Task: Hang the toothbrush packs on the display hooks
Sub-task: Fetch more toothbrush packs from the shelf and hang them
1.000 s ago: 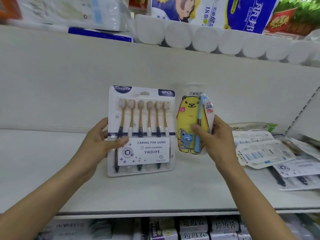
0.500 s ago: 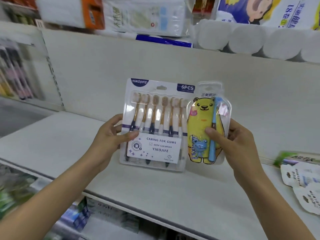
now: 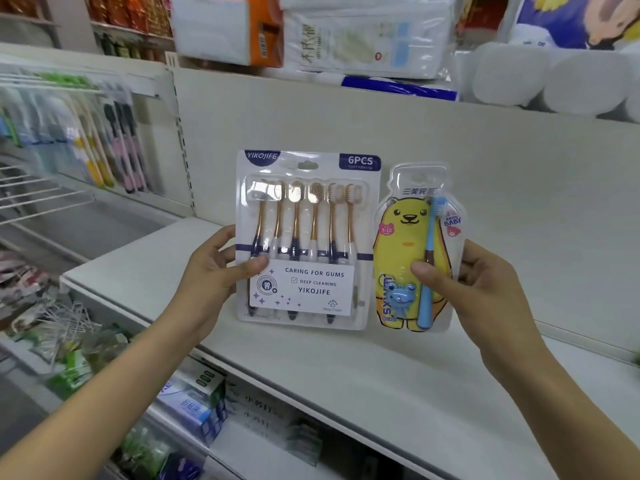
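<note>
Two toothbrush packs are held upright side by side in the middle of the frame, above a pale shelf (image 3: 311,386) and in front of its pale back panel. The six-brush pack (image 3: 306,239) sits centre-left, with the left hand (image 3: 214,275) on its lower left edge; the bear pack (image 3: 415,251) sits centre-right, with the right hand (image 3: 474,289) on its lower right edge. The two packs stand just beside each other with a narrow gap between them. The six-brush pack is a clear blister on a white card reading "6PCS" and "CARING FOR GUMS"; inside it six brushes stand in a row, heads up, with gold necks and dark or white handles. The bear pack is a clear blister over a yellow cartoon bear card, and it contains one blue toothbrush standing upright and a small blue figure low on the left. The left hand grips its pack with the thumb pressed across the front near the label and the fingers curled behind the edge. The right hand pinches its pack likewise, thumb on the front over the blue brush handle, fingers curled behind. At the left of the frame, blurred, hanging toothbrush packs (image 3: 104,140) fill a display, and bare wire display hooks (image 3: 41,199) jut out below them.
</note>
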The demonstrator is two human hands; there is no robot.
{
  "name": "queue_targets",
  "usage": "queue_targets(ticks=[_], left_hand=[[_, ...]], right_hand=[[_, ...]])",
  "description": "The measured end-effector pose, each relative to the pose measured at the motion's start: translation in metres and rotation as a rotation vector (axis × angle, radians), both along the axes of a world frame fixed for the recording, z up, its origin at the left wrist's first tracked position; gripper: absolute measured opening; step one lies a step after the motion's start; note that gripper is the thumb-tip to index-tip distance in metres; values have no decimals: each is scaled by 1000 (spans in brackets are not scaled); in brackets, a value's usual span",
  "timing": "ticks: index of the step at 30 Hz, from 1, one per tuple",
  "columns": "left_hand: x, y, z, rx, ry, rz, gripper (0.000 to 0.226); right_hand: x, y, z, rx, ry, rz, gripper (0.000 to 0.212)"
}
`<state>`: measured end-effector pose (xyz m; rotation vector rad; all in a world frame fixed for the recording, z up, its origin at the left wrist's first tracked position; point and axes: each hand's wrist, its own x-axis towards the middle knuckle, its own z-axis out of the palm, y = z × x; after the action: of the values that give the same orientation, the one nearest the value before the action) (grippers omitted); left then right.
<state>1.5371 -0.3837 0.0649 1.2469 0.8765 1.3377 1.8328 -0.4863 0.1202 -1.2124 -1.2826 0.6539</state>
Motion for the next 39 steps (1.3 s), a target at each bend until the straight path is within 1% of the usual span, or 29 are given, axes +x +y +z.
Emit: queue_targets(ticks=[4,7,8,9,13,16,20,24,27,31,34,37,39], left_hand=[[-42,8,2,-3,-10,33,65],[-87,15,3,1,-10,65,89],[-104,16,4,10,-7,77,93],[-123,19,4,22,4,91,92],[-197,26,6,48,38,124,65],[-252,28,5,41,15,173,60],[-319,27,1,37,-10,254,62],[-373,25,-7,44,16,314,54],[-405,28,-14,39,-4,346,51],[-433,35,-22,24,-30,344,67],[-449,44,-25,22,-28,339,72],[-463,61,-29,46,-27,327,52],[-472,75,-31,53,-7,313,51]], right_hand=[[-48,19,1,28,34,19,22],[-94,37,-2,39,64,46,20],[-112,43,-3,43,73,60,20],[-130,50,-4,47,81,76,20],[-204,74,-8,52,99,137,20],[-258,92,-10,46,111,201,21],[-325,113,-9,36,100,269,19],[-381,130,-7,31,95,340,18],[-412,140,-8,20,79,382,20],[-442,154,-11,2,54,405,18],[-458,164,-13,2,48,401,16],[-472,175,-14,0,48,399,17],[-480,184,-15,0,41,389,17]])
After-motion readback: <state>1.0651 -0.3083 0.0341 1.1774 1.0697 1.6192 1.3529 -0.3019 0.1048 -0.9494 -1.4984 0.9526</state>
